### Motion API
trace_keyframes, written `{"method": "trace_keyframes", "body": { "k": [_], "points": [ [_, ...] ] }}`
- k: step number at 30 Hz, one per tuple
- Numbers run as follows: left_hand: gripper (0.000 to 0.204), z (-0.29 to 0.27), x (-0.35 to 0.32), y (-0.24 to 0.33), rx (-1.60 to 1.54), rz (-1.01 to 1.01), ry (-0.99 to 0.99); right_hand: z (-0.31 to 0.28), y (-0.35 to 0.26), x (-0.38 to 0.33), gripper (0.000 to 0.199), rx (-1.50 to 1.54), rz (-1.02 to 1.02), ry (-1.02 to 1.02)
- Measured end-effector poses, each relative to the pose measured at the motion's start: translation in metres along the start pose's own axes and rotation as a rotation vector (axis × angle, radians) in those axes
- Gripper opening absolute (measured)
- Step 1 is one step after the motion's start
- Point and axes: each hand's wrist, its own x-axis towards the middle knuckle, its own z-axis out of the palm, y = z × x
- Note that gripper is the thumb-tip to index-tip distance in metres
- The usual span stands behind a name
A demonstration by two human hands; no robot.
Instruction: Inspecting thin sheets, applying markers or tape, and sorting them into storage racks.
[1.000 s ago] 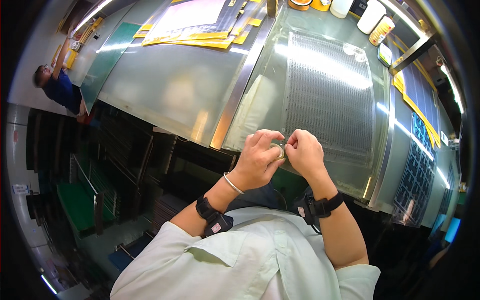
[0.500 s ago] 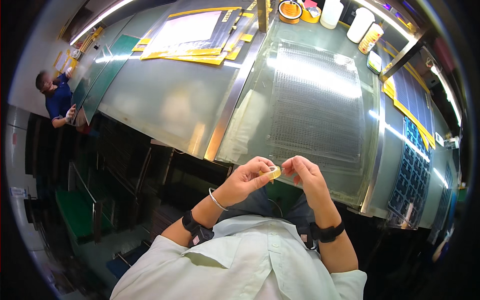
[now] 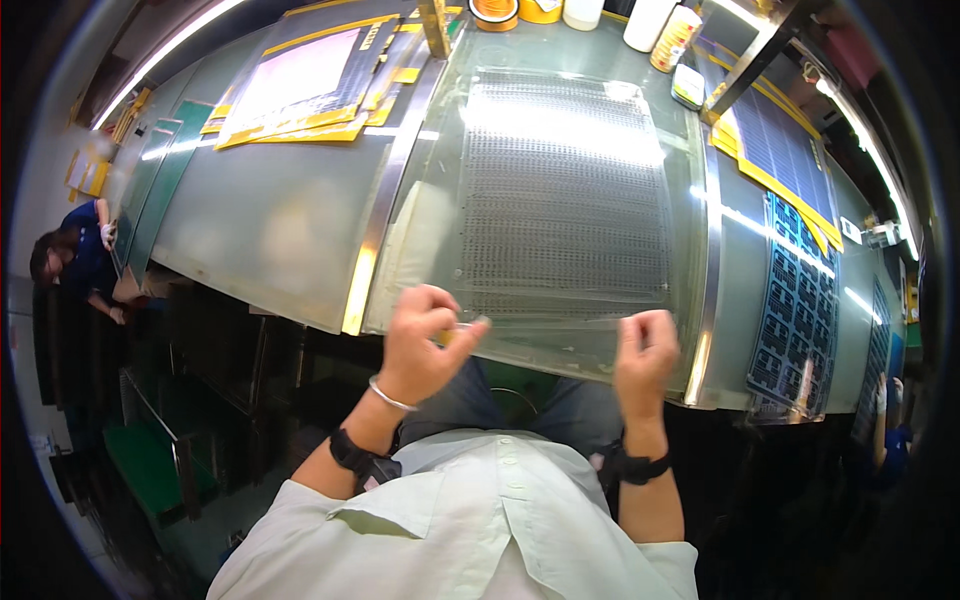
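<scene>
My left hand (image 3: 422, 345) is closed around a small roll of clear yellowish tape (image 3: 446, 335), mostly hidden by the fingers. My right hand (image 3: 645, 350) is closed in a pinch, well apart from the left. A thin, clear strip of tape (image 3: 555, 322) appears to stretch between the hands, its end in my right fingers. Both hands are just over the near edge of a glass-topped table (image 3: 425, 150). Beyond them a clear film sheet with a dense dark pattern (image 3: 565, 215) lies flat on the glass.
Metal strips (image 3: 375, 235) divide the tabletop. Yellow-edged dark sheets (image 3: 300, 125) lie far left, and a blue-black patterned film (image 3: 795, 310) lies right. Bottles (image 3: 650, 25) and an orange spool (image 3: 493, 10) stand at the back. A co-worker (image 3: 78, 255) handles green panels far left.
My hands have moved apart, drawing out what looks like a strip of tape from the roll. The view has shifted rightward and the co-worker has bent lower.
</scene>
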Motion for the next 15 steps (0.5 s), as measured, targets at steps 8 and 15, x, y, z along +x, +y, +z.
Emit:
{"method": "trace_keyframes", "body": {
  "k": [8, 15],
  "points": [
    [0.033, 0.009, 0.004, -0.005, 0.188, -0.071, 0.105, -0.032, 0.054, 0.014, 0.012, -0.216, 0.1, 0.035],
    [0.033, 0.012, 0.004, -0.007, 0.186, -0.088, 0.094, -0.03, 0.059, 0.015, 0.01, -0.256, 0.117, -0.018]
  ]
}}
